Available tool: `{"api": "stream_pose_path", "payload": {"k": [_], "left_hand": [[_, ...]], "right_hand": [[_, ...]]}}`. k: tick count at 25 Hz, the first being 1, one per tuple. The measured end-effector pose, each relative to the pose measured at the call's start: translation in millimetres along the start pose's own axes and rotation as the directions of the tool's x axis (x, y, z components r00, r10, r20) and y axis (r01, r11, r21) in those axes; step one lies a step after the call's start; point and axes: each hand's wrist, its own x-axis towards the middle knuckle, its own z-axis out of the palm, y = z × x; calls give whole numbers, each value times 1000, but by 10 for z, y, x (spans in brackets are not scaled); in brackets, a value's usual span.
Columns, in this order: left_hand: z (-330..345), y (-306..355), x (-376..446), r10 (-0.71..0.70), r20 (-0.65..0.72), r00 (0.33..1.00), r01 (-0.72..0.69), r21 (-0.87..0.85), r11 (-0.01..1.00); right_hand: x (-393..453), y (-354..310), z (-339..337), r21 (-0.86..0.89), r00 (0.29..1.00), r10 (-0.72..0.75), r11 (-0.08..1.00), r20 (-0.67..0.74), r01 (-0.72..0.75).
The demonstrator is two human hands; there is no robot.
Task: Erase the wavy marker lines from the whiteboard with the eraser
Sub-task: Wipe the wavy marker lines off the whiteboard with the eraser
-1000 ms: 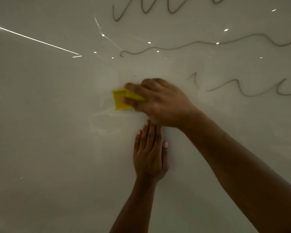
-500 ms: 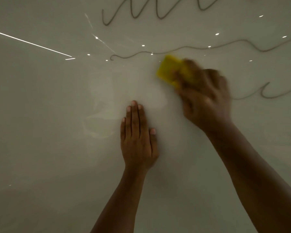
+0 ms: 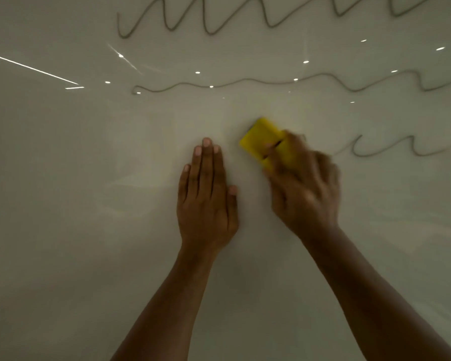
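A glossy whiteboard [image 3: 63, 178] fills the view. My right hand [image 3: 305, 188] grips a yellow eraser [image 3: 263, 138] and holds it against the board, blurred by motion. Just right of the eraser starts the lowest wavy line [image 3: 391, 149], which runs to the right edge. A longer wavy line [image 3: 245, 82] crosses the board above the hands. A tall zigzag line [image 3: 211, 19] runs along the top. My left hand [image 3: 206, 199] lies flat on the board with straight fingers, left of the eraser.
Ceiling lights reflect in the board as bright dots [image 3: 197, 72] and a long streak [image 3: 31, 67]. Faint wipe smears [image 3: 130, 183] show left of my left hand.
The eraser swept from the left of the board up to the right, then came down slightly. The left part of the lowest wavy line is gone. My left hand has stayed flat on the board.
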Motion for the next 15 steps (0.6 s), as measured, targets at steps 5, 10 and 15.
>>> {"api": "stream_pose_path", "payload": {"k": [5,10,15], "left_hand": [[35,94,13,-28,-35,999,29,33,999],[20,174,71,-19,-23,1000,20,26,999],[52,384,436,148,0,989,-148,-30,988]], "right_hand": [[21,319,-102,-3,999,39,999,-5,-39],[-49,385,-134,45,997,70,997,-17,-70],[-179,403,-159,25,990,126,992,-60,-125]]}}
